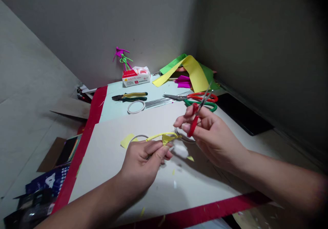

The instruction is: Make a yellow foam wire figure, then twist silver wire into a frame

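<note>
Pale board (107, 174), wire hoop (185, 140) in left hand (140, 164), near right hand (210, 136)

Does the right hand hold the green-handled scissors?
No, the right hand holds red-handled scissors, while the green-handled pair lies farther off.

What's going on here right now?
A person is working with both hands over a pale board. The left hand pinches a wire loop with a yellow paper strip on it, while the right hand holds red-handled scissors, blades pointing up. Yellow scraps lie on the board. Further back are pliers, a tape roll, more scissors and coloured paper.
</note>
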`<action>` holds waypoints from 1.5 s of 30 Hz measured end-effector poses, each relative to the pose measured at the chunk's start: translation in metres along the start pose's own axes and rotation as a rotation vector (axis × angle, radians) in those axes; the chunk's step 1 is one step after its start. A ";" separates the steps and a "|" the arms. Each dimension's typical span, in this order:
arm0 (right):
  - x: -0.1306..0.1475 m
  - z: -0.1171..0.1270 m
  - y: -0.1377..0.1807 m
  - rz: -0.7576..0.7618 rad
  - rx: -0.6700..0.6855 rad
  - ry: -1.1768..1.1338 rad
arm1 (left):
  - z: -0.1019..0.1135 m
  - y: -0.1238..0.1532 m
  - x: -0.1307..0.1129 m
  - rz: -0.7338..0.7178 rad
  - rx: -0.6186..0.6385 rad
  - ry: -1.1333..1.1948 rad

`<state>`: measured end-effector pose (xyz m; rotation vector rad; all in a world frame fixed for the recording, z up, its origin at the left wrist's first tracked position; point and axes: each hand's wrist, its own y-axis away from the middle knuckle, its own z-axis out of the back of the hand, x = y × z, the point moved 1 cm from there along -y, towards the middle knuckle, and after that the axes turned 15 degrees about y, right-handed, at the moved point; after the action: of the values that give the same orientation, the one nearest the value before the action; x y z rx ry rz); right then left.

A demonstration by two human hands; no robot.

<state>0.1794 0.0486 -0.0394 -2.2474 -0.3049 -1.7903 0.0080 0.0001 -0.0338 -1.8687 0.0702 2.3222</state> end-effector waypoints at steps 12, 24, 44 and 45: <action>-0.001 0.007 -0.003 -0.115 0.042 0.031 | 0.002 -0.001 0.002 0.237 0.096 0.410; 0.005 0.006 -0.001 0.013 0.413 0.128 | 0.006 0.001 0.011 0.611 0.573 1.075; 0.008 0.007 0.004 0.193 -0.048 0.281 | 0.010 -0.001 -0.003 0.405 0.170 0.568; 0.009 0.007 0.005 0.238 -0.049 0.322 | 0.010 -0.002 -0.004 0.404 0.169 0.563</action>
<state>0.1894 0.0459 -0.0325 -1.8880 0.0661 -2.0009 -0.0005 0.0027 -0.0278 -2.5301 0.7440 1.8278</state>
